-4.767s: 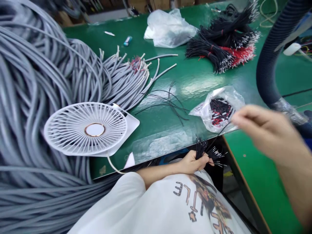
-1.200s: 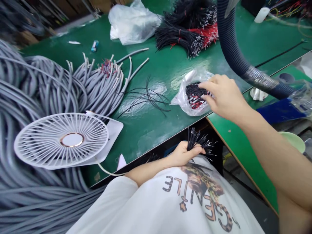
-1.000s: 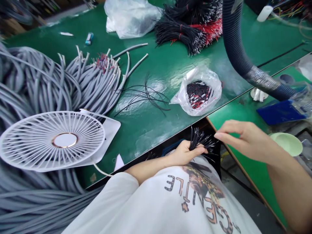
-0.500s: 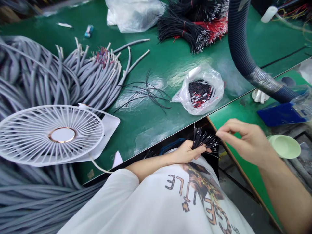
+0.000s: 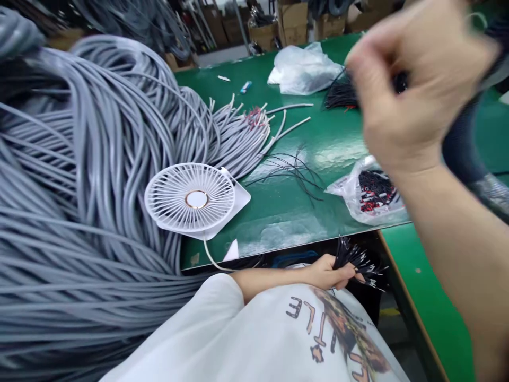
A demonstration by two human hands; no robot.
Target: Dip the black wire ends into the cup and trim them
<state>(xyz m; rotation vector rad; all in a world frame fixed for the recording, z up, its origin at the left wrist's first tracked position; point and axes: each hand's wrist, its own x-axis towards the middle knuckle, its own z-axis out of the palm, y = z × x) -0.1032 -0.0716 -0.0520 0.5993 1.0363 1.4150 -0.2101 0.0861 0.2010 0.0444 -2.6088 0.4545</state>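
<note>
My left hand [image 5: 336,273] is closed around a bundle of short black wires [image 5: 352,260] in front of my shirt. The pale stripped wire tips fan out to the right of the fingers. High on the right, near the camera, my right hand [image 5: 413,85] is raised with thumb and fingers pressed together, blurred by motion. A thin dark line shows beside its fingertips, but I cannot tell whether it is held. Behind that forearm, partly covered, a clear plastic bag [image 5: 350,185] of small black, red and white pieces sits on the green table [image 5: 286,223].
A white fan [image 5: 191,223] stands at the table's left, beside a large heap of grey cables [image 5: 119,132]. Loose black wires [image 5: 296,170] lie mid-table. Farther back are a plastic bag [image 5: 306,69] and black wire bundles [image 5: 340,95]. A dark flexible hose [image 5: 461,138] is partly hidden at right.
My right hand has risen from beside the wire bundle to high in the view. The view has tilted up and turned left, showing more cables and boxes. My left hand keeps its hold.
</note>
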